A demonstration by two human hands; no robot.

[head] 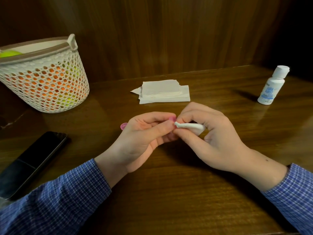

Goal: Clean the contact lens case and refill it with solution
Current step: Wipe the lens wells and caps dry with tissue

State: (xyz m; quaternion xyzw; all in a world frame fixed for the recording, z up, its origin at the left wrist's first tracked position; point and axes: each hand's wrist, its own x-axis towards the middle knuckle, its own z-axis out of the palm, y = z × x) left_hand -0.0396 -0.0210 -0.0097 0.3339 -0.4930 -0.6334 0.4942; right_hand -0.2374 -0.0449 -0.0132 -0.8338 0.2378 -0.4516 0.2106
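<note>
The pink lens case [172, 118] is held just above the middle of the wooden bench [169, 184], mostly hidden inside the left hand [144, 133], whose fingers [152, 117] are curled round it and clamped on it; one pink part shows at the fingertips and another pink bit [123, 126] pokes out behind the knuckles on the left side of that hand. The right hand [210, 133] meets it from the other side, its thumb and fingers [186, 114] pinched together on a twisted piece of white tissue [189, 126], the narrow twisted tip of which touches the case where the two hands meet. Both wrists come out of blue checked sleeves [67, 192] at the near edge. Beyond the hands, near the back of the bench, lies a small stack of folded white tissues [162, 92]. Well off to the right stands a small white bottle [272, 85] with blue lettering, upright, its cap on. To the left, a dark phone [32, 160] lies flat with its screen up, just beside the left sleeve. Behind it, at the far left, a white mesh basket [50, 78] with a brownish rim stands on the bench, with orange and yellow-green things showing through its holes. A dark wooden panel rises behind the bench.
</note>
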